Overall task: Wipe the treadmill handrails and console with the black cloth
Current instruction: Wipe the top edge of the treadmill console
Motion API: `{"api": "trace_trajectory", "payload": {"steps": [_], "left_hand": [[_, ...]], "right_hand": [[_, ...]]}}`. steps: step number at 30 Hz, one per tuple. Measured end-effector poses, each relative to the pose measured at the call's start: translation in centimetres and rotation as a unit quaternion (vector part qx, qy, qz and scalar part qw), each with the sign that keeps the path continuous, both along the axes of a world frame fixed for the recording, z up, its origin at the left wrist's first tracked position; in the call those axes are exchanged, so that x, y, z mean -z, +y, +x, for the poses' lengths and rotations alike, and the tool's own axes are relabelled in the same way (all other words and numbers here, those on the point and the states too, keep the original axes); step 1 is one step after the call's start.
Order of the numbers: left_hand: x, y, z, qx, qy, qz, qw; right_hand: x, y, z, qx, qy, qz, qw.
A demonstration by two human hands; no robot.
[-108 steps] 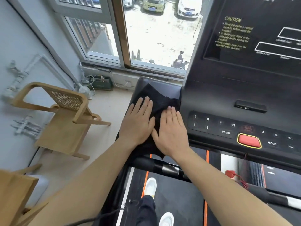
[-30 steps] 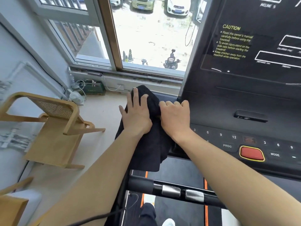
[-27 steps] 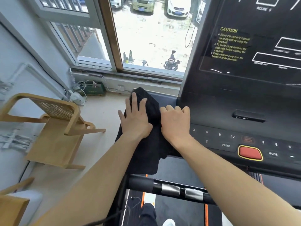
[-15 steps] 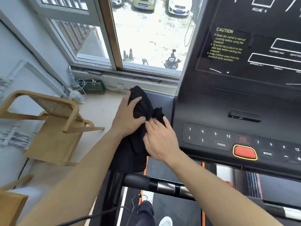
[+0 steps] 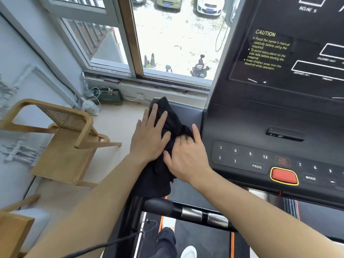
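Note:
The black cloth point(image 5: 158, 179) lies bunched over the treadmill's left side wing point(image 5: 188, 112), its lower end hanging towards the handrail bar point(image 5: 160, 205). My left hand point(image 5: 149, 140) rests flat on the cloth with fingers spread. My right hand point(image 5: 186, 159) sits just right of it, against the console's point(image 5: 260, 118) left edge, fingers curled into a bunched fold of cloth. The console's key panel point(image 5: 256, 165) and red stop button point(image 5: 283, 175) are uncovered to the right.
A wooden cane-backed chair point(image 5: 65, 142) stands on the floor to the left. The window sill point(image 5: 149, 84) runs behind the treadmill, with cables and a green box point(image 5: 109, 98) below it. Silver pulse sensors point(image 5: 204, 216) sit on the bar. My shoe point(image 5: 189, 252) is on the belt.
My left hand has gone from gripping the cloth's top to lying flat on it. My right hand has slid forward and right, gathering cloth beside the console edge.

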State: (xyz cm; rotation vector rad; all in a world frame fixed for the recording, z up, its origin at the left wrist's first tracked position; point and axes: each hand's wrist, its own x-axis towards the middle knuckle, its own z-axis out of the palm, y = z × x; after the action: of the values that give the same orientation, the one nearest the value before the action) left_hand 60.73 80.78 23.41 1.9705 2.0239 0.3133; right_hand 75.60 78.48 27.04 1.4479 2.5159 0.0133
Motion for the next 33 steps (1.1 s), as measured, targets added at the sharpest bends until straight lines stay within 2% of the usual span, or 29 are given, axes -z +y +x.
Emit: {"api": "trace_trajectory", "payload": {"steps": [3,6,12,17,21,25,29,33], "left_hand": [[0.3,-0.1,0.0,0.002,0.012,0.009,1.0],[0.5,0.1,-0.1,-0.001,0.006,0.01,1.0],[0.6,0.5,-0.3,0.003,-0.011,0.016,1.0],[0.8,-1.0,-0.6,-0.008,-0.034,0.008,0.999],[0.9,-1.4,-0.1,-0.002,0.037,0.006,0.999],[0.7,0.9,1.2,0.041,0.109,0.022,0.993],[0.2,5.2,2.4,0.091,0.134,0.029,0.986],[-0.1,6.6,3.1,0.094,0.148,0.027,0.984]], "right_hand": [[-0.2,-0.8,-0.3,0.003,0.023,0.029,0.999],[-0.1,-0.2,-0.1,-0.001,0.066,0.011,0.998],[0.5,-0.9,-1.4,0.049,0.07,-0.002,0.996],[0.7,-1.1,0.2,0.042,0.145,0.037,0.988],[1.3,-2.7,2.7,0.045,0.08,0.042,0.995],[1.7,-2.6,3.3,0.074,0.083,0.048,0.993],[2.1,1.3,1.8,0.091,0.086,0.064,0.99],[2.7,3.0,0.7,0.104,0.054,0.067,0.991]]}}
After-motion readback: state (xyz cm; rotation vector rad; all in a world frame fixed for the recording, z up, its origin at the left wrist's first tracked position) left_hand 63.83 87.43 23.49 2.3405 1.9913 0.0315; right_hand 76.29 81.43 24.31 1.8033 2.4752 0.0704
